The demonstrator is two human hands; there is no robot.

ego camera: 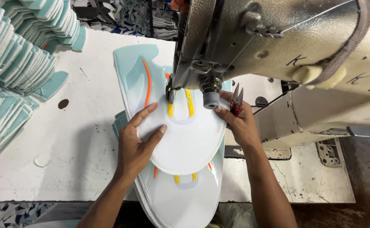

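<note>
While the left hand (136,145) lies flat with fingers spread on the white and pale-teal shoe upper piece (185,139), the right hand (238,122) steadies its far edge, gripping small thread snips (237,98). That piece sits under the sewing machine head (235,46), atop a stack of similar pieces (180,198) on the white table (66,143).
</note>
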